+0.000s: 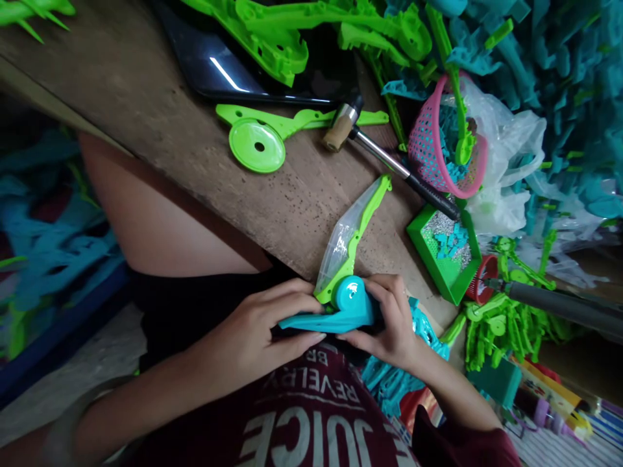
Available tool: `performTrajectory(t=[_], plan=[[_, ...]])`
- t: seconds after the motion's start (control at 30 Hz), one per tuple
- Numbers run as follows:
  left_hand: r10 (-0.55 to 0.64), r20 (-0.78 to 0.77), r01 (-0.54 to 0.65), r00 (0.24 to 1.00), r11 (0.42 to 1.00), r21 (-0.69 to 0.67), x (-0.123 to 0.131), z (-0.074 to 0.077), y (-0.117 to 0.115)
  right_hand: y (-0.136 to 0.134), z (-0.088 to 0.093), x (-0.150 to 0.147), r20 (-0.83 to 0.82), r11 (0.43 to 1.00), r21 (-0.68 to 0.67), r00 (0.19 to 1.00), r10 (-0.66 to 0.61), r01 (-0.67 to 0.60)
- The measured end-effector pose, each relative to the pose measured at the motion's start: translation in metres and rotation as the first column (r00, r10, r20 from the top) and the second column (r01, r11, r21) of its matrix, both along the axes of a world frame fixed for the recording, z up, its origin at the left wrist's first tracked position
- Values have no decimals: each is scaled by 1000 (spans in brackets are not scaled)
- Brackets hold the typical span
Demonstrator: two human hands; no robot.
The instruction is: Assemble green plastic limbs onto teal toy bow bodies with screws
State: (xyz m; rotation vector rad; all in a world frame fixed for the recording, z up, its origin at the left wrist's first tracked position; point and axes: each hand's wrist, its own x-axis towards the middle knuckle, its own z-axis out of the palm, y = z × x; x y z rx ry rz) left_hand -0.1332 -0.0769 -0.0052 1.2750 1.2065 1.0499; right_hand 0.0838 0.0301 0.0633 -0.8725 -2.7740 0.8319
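Both my hands hold one plastic toy part at the near edge of the wooden board (pixel 160 110). The part has a teal handle piece (pixel 335 312) with a round cap and a green arm (pixel 357 230) with a clear flap that sticks up over the board. My left hand (pixel 263 331) pinches the teal handle's left end between thumb and fingers. My right hand (pixel 392 321) wraps round the cap end from the right. My knee lies to the left under the board.
On the board lie a green disc-ended part (pixel 257 144), a small hammer (pixel 379 152) and a dark tablet (pixel 233 65). A pink basket (pixel 440 139), a green tray (pixel 445 250) of small pieces, and heaps of teal and green parts crowd the right.
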Motion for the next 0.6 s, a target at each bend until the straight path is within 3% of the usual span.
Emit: performTrajectory(t=[0.13,0.23,0.4,0.5,0.6], plan=[[32,-1,-32,999,998,59,1,-11,-6,-2,-1,2,13,1000,-2,1000,-3,3],[-41,1,40,999,996,79,-5,-16,-6,-2,-2,3,16,1000,4,1000,13,-14],[-137,-20,138,990,989,57,-12,-4,6,-2,-2,5,20,1000,-6,1000,13,-13],[-10,17,9,1000,998,56,-5,4,9,-2,-2,5,6,1000,-5,1000,9,-9],[121,106,-114,987,991,-67,5,6,3,-3,-1,4,17,1000,-2,1000,22,-22]])
